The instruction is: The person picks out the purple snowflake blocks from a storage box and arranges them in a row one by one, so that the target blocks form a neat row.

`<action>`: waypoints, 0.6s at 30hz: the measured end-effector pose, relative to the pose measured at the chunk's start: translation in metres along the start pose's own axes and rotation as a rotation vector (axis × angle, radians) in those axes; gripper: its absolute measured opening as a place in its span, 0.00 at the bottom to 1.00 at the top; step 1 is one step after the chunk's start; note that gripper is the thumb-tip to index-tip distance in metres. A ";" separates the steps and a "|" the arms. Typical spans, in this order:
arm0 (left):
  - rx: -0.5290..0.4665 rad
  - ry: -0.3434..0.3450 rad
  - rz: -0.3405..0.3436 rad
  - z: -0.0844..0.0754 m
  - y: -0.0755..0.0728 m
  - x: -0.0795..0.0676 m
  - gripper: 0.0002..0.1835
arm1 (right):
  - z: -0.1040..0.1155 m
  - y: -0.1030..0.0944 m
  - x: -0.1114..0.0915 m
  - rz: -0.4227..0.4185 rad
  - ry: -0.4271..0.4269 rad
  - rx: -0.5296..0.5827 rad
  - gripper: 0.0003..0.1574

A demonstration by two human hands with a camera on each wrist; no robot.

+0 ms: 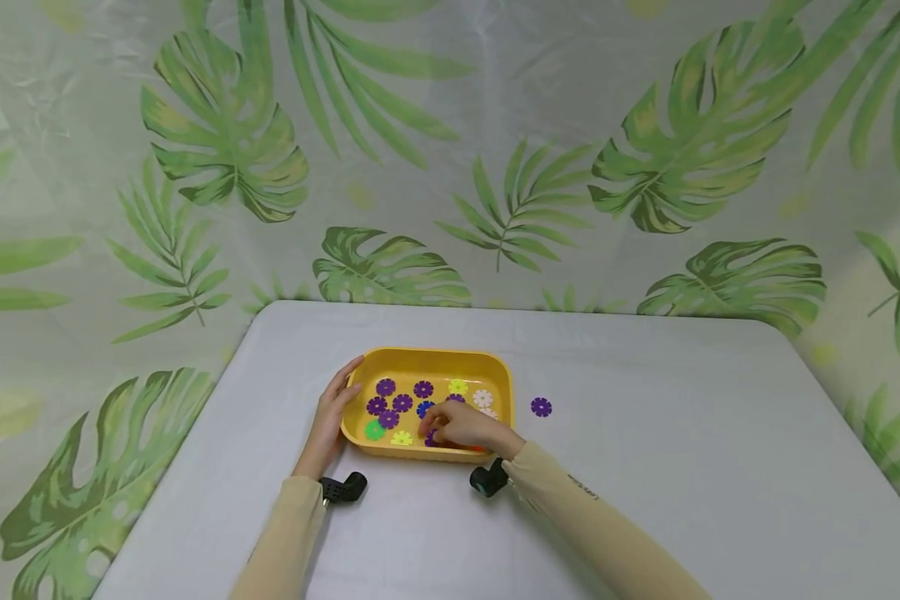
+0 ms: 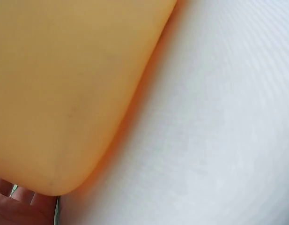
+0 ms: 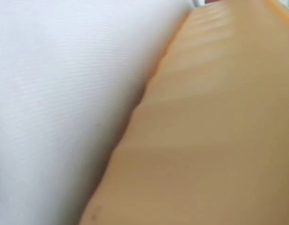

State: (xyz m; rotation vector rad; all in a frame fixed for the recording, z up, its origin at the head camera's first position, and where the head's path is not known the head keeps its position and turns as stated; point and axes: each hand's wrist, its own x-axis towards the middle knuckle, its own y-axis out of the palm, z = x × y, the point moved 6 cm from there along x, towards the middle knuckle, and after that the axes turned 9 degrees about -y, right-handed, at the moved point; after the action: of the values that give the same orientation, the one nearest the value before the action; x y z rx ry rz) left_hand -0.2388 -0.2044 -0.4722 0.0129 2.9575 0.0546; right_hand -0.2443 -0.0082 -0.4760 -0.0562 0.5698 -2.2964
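A yellow plastic basket (image 1: pixel 435 360) stands on the table, holding several flat notched discs, the snowflake building kind. My left hand (image 1: pixel 332 421) grips its left end, thumb over the rim and fingers along the outside; the left wrist view catches some fingers (image 2: pixel 29 206) at the basket's corner. Inside the basket, my right hand (image 1: pixel 465 425) reaches down with bent fingers. A purple disc (image 1: pixel 431 438) shows right at its fingertips, partly covered; I cannot tell whether it is pinched. Close by lie a blue disc (image 1: pixel 424 409) and a yellow disc (image 1: pixel 402 437).
Purple discs (image 1: pixel 402 403) cluster in the basket's left half, near a green disc (image 1: pixel 375 430). A white disc (image 1: pixel 482 398) and another yellow one (image 1: pixel 458 387) lie toward the right. Outside, a single purple disc (image 1: pixel 542 407) rests on the white tabletop (image 1: pixel 667 417). A leaf-patterned curtain hangs behind.
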 end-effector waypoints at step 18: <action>-0.008 0.045 -0.023 0.024 -0.009 0.016 0.24 | -0.005 -0.109 -0.071 -0.326 -0.052 0.116 0.18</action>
State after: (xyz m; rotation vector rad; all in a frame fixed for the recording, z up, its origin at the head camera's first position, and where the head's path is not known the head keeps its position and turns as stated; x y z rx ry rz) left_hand -0.2504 -0.2121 -0.4987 -0.0241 3.0013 0.0641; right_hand -0.2678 0.1096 -0.4260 -0.1631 0.4241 -2.6314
